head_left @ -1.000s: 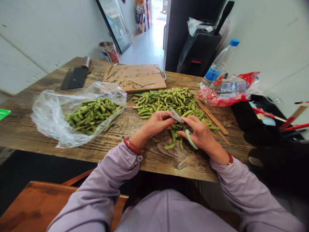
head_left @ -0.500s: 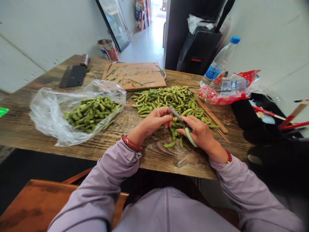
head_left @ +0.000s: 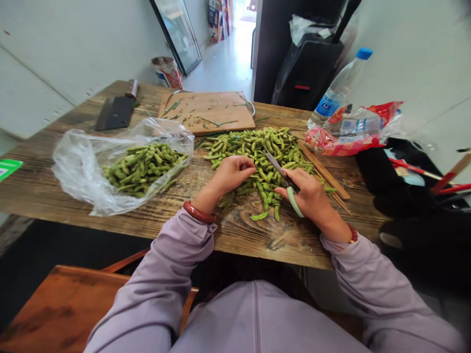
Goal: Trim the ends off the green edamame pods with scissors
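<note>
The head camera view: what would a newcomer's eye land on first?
Most likely the big heap of green pods in the middle of the wooden table, with the right hand holding scissors with a pale green handle over it. Next might come the clear plastic bag holding more pods, to the left, and the blue-capped bottle at the far right.

Left hand (head_left: pixel 232 175) curled, thumb pointing right. Right hand (head_left: pixel 309 193) slightly nearer, gripping. Forearms (head_left: pixel 368 279) reach from near side.
</note>
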A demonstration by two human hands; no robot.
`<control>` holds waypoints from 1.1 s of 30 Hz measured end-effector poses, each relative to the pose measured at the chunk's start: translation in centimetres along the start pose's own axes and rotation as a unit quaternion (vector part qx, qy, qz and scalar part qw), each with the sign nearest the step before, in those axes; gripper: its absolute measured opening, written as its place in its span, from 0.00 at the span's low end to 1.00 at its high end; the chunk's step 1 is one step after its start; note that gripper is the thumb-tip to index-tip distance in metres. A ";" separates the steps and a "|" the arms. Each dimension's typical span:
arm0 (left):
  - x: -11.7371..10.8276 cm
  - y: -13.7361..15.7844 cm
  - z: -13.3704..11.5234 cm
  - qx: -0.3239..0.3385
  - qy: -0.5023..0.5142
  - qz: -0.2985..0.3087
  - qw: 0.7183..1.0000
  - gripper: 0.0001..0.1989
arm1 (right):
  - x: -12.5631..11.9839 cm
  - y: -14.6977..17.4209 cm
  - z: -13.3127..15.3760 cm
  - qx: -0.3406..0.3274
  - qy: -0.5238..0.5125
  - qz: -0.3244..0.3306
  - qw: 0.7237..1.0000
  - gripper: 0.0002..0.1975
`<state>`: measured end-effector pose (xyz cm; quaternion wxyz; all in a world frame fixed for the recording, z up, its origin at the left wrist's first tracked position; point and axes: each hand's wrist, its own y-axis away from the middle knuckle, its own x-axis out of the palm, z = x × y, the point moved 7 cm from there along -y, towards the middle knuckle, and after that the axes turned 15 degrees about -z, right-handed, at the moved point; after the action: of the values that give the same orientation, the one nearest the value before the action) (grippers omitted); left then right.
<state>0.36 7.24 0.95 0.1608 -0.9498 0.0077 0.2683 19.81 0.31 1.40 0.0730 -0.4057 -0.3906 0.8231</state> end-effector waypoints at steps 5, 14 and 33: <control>0.9 0.6 -0.4 0.105 -0.182 0.053 0.976 0.06 | 0.1 -0.1 0.1 0.007 0.008 0.016 1.000 0.20; 0.7 0.3 -0.5 0.059 -0.022 0.013 0.998 0.04 | 0.2 0.0 0.1 0.012 0.002 0.028 1.000 0.20; 1.4 1.2 -1.2 -0.073 0.246 0.074 0.964 0.12 | 0.9 0.1 0.5 0.016 -0.014 0.081 0.997 0.24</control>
<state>2.07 5.81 0.81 0.0633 -0.9925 0.0980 0.0372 18.87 0.29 0.97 0.0071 -0.4231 -0.3447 0.8380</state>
